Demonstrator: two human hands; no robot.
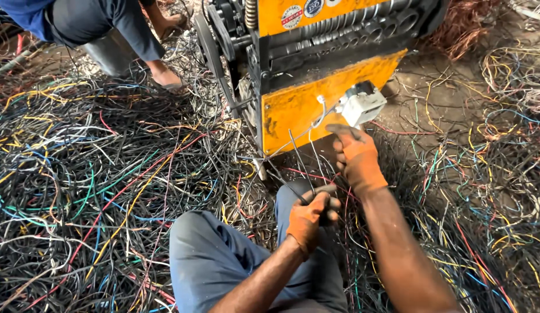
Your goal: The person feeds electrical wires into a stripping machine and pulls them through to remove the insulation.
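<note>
A carpet of stripped cable sheaths and loose wires (96, 191) — black, red, yellow, blue, green — covers the ground on every side. Out of it rises a yellow-and-black wire-stripping machine (316, 69), tilted in the view, with grooved rollers along its upper part and a small pale switch box (363, 104) fixed to its lower yellow panel. At top left another person sits or crouches, a sandalled foot (168, 78) resting on the wires. The wearer's grey-trousered knee (212, 255) fills the lower middle. The right hand (357, 156), in an orange glove, is raised just below the switch box with fingers partly curled; whether it grips anything cannot be told. The left hand (310, 217), also gloved, is closed around thin dark wires (296, 159) that run up from the fist toward the machine's lower edge.
</note>
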